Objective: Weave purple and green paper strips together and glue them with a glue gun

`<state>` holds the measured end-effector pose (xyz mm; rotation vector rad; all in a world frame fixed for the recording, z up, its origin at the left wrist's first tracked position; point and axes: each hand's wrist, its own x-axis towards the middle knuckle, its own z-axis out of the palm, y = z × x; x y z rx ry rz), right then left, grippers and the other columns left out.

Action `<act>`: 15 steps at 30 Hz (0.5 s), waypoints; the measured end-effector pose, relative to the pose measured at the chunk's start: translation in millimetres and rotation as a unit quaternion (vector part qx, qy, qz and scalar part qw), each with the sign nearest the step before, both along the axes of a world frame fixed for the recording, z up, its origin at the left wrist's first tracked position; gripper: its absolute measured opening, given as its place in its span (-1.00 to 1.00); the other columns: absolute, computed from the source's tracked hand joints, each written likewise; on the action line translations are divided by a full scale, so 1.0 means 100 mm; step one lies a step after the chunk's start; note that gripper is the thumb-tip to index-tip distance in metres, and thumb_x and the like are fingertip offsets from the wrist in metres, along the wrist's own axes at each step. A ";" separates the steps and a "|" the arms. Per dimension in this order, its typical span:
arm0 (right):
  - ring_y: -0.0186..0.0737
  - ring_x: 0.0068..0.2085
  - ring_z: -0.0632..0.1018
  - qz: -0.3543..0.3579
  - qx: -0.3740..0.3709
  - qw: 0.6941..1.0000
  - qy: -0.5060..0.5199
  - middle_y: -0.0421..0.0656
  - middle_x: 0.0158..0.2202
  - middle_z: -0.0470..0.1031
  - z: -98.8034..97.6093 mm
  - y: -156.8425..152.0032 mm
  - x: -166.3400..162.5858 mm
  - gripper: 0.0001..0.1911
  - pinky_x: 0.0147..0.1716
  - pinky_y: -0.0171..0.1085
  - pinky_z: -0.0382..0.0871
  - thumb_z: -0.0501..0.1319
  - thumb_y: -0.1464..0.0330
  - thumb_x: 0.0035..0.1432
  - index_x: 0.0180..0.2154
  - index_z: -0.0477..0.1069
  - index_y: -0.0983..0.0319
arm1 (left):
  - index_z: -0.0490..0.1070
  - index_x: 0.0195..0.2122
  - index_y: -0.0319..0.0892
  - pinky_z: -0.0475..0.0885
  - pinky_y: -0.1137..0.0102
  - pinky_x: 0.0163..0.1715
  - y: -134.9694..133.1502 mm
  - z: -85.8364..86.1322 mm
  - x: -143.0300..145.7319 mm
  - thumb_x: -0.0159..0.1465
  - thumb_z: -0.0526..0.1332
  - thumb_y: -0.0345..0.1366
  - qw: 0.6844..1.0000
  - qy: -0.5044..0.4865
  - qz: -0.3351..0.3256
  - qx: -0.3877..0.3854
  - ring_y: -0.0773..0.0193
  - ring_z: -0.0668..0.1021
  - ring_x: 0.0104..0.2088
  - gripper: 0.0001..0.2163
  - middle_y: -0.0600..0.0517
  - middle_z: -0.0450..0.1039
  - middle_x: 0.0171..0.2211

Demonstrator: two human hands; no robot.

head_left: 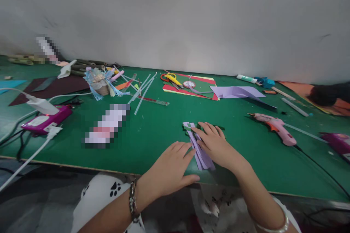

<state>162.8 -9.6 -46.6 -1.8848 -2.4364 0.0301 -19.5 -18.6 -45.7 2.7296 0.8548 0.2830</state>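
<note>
L hand point(171, 171), fingers loosely parted, at L edge of purple strips point(201, 158) on bench point(158, 127); R hand point(218, 147), fingers spread flat, lies over them & green strips point(187, 129). Pink glue gun point(277, 128) to R; farther back, yellow scissors point(172, 78) on papers point(210, 82).

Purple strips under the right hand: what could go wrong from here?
The purple strips might skew if the right hand, lying over them, shifts. The pink glue gun lies beyond that hand, nozzle end nearest it; if hot, it might burn a stray finger.
</note>
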 end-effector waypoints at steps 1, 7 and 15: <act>-0.09 0.16 0.21 0.007 0.006 1.000 0.005 -0.05 0.14 0.23 0.00 0.01 0.03 -0.54 0.06 0.11 0.08 -0.13 0.42 0.15 0.06 0.23 0.07 | 0.29 -0.02 -0.25 0.29 0.15 -0.03 0.01 0.01 0.01 0.25 0.06 -0.07 1.000 -0.007 0.000 -0.009 0.06 0.38 -0.02 -0.60 -0.15 0.33 -0.01; -0.15 0.16 0.22 0.008 0.003 0.999 0.046 -0.02 0.13 0.24 0.03 0.04 0.14 -0.55 0.08 0.05 0.08 -0.08 0.41 0.14 0.08 0.19 0.13 | 0.15 0.12 -0.21 0.22 0.09 0.03 0.10 -0.06 0.04 0.27 0.02 -0.09 0.999 -0.004 0.023 0.024 -0.01 0.23 0.13 -0.55 -0.18 0.12 0.17; -0.12 0.24 0.06 -0.008 -0.058 0.996 0.065 -0.05 0.24 0.06 0.00 0.04 0.00 -0.49 0.13 0.07 -0.03 -0.13 0.25 0.20 0.19 0.04 0.13 | 0.16 0.14 -0.13 0.04 0.04 0.14 0.15 -0.09 -0.03 0.26 -0.03 0.00 0.998 0.051 0.023 -0.006 0.01 0.09 0.21 -0.51 -0.05 0.10 0.20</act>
